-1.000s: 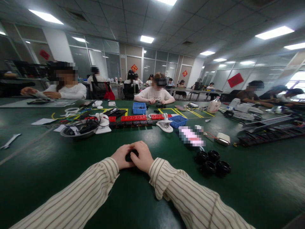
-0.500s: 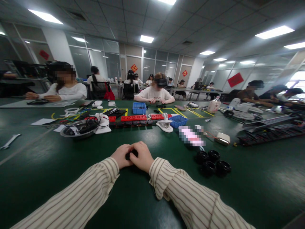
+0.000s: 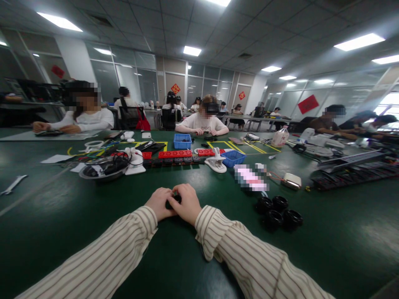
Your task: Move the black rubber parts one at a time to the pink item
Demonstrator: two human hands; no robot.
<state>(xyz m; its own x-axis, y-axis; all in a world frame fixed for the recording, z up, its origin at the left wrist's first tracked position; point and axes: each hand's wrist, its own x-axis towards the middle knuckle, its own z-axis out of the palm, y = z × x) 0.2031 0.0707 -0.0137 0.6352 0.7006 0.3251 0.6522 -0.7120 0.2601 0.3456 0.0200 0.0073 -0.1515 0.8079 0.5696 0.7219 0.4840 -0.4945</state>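
Note:
My left hand (image 3: 160,204) and my right hand (image 3: 188,203) meet over the green table (image 3: 199,265), fingers closed around a small black part (image 3: 173,201). Only a dark patch of it shows between my thumbs and fingers, so its exact kind is hidden. Both hands grip it, the left from its left side and the right from its right side and top. Several glossy black round parts (image 3: 274,219) stand grouped on the table to the right of my hands.
Ahead lie a white clip stand (image 3: 216,162), blue bins (image 3: 182,141), red-and-black strips (image 3: 175,154) and a metal bowl (image 3: 104,175) of dark cables. A wrench (image 3: 14,185) lies far left. Dark racks (image 3: 358,174) are at right. A person (image 3: 202,120) works across the table.
My right hand's fingers have shifted slightly over the black part, which is turned a little. Both hands stay in nearly the same place.

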